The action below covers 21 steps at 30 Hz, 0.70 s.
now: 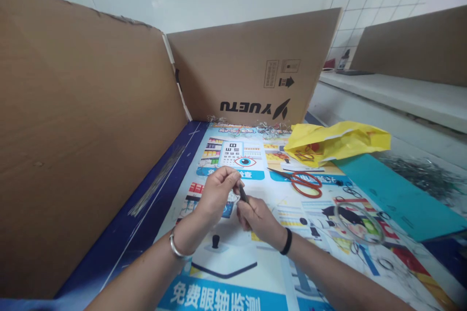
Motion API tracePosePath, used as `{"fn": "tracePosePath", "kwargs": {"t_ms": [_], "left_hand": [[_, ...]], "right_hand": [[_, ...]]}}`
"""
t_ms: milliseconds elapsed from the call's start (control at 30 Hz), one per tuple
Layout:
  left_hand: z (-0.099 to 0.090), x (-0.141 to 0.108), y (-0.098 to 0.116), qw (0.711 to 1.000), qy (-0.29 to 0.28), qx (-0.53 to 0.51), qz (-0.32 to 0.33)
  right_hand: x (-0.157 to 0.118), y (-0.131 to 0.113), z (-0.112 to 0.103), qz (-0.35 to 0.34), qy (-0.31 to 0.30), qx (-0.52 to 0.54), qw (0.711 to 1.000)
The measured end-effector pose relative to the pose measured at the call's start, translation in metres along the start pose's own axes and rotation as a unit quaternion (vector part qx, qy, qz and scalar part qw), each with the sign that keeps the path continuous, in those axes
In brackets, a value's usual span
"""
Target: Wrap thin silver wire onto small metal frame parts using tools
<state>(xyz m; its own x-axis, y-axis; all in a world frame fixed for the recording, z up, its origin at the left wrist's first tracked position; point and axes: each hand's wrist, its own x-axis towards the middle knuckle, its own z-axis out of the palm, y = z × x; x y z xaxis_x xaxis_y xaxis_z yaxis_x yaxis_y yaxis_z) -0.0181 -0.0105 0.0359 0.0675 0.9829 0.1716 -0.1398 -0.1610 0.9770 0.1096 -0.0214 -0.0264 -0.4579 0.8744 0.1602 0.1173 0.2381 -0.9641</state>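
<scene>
Three cardboard panels (251, 70); one scissors (292, 176); left hand (218, 187) pinched, contents unclear; right hand (260, 216) gripping one dark tool (243, 195).

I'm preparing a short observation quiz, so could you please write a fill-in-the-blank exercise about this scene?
The right hand, holding a dark tool, has a ____ wristband.
A silver bangle circles the ____ wrist.
The bag near the scissors is coloured ____.
Large letters on the cardboard panel spell ____.
Missing words: black; left; yellow; YUETU.

Hands number two: left hand (218, 187), right hand (260, 216). Also recorded: one pair of scissors (294, 176), one yellow bag (330, 138), one teal sheet (397, 199), one bangle (173, 246), one wristband (288, 241), three cardboard panels (233, 68).
</scene>
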Motion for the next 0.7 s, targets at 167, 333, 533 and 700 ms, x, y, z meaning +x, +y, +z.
{"fn": "tracePosePath", "kwargs": {"t_ms": [167, 333, 533, 700], "left_hand": [[-0.01, 0.008, 0.007, 0.998, -0.024, 0.057, 0.002], [-0.015, 0.011, 0.004, 0.991, 0.003, 0.133, -0.009], [-0.014, 0.008, 0.003, 0.979, 0.048, 0.192, 0.045], [-0.013, 0.008, 0.004, 0.977, 0.046, 0.198, 0.062]], "right_hand": [[0.001, 0.002, 0.001, 0.041, -0.011, 0.089, 0.995], [0.003, 0.003, -0.001, 0.05, -0.025, 0.144, 0.988], [0.002, 0.005, 0.001, 0.041, -0.06, 0.152, 0.986], [0.003, 0.006, 0.003, 0.048, -0.081, 0.148, 0.985]]}}
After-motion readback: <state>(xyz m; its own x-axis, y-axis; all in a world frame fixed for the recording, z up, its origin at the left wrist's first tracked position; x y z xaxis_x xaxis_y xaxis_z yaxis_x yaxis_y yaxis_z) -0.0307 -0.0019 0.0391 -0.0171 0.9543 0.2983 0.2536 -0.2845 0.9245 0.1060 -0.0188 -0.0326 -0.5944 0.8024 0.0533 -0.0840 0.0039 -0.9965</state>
